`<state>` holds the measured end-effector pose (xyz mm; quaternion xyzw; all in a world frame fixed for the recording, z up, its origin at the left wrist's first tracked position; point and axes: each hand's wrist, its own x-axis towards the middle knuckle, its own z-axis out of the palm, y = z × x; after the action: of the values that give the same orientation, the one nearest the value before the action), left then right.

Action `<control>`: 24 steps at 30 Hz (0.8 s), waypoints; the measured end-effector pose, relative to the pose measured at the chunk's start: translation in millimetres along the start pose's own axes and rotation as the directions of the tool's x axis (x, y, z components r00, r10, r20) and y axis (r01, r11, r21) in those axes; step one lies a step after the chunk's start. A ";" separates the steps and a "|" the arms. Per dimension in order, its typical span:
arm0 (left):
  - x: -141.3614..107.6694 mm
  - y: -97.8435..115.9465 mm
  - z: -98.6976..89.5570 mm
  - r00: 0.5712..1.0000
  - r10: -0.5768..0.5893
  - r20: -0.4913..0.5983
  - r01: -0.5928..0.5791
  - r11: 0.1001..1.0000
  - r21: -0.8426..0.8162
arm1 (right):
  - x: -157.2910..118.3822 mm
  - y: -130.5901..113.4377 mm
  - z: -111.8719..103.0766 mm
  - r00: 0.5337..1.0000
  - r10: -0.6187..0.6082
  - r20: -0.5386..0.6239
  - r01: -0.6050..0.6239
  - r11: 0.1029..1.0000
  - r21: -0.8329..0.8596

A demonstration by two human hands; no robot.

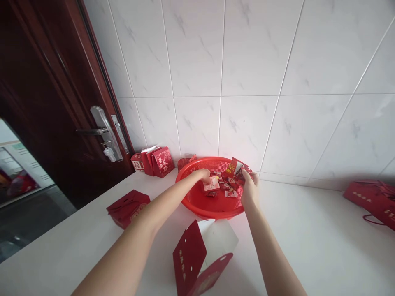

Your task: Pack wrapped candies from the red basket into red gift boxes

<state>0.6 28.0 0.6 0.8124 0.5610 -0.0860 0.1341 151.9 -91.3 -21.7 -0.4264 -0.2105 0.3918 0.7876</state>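
Observation:
A red plastic basket (200, 209) with perforated sides stands on the white table, holding several small red wrapped packets (228, 187). Inside it, my left hand (204, 176) has its fingers closed at a small pale pink packet (211, 184); the fingertips are partly hidden. At the basket's right rim, my right hand (250, 189) grips red snack packets (236, 168) with gold and white print. Nearer to me, between my forearms, stands a red gift box (189, 257) with its top flaps apart and its white inside showing.
A red box (128, 207) lies left of my left forearm. Several printed red boxes (156, 161) stand against the tiled wall (197, 123) near a dark wooden door (46, 82). Red bags (370, 201) lie at the far right of the white table (293, 230).

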 end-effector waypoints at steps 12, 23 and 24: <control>-14.1 -16.0 -25.2 0.993 0.013 0.120 -0.031 0.988 0.153 | -1.5 -1.9 0.8 0.999 0.043 -0.009 -0.043 0.999 -0.002; 0.7 7.7 5.3 0.984 0.151 0.096 -0.165 0.972 0.165 | -3.9 -3.9 1.3 1.000 0.031 0.000 -0.031 0.999 0.006; 2.2 6.9 8.1 0.984 0.157 0.083 -0.169 0.972 0.164 | -3.7 -3.4 1.6 1.000 0.025 0.004 -0.025 1.000 0.003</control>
<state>8.0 25.1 -6.8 0.8607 0.4779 -0.1507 0.0901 150.2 -94.5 -18.0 -0.4270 -0.2059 0.4027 0.7830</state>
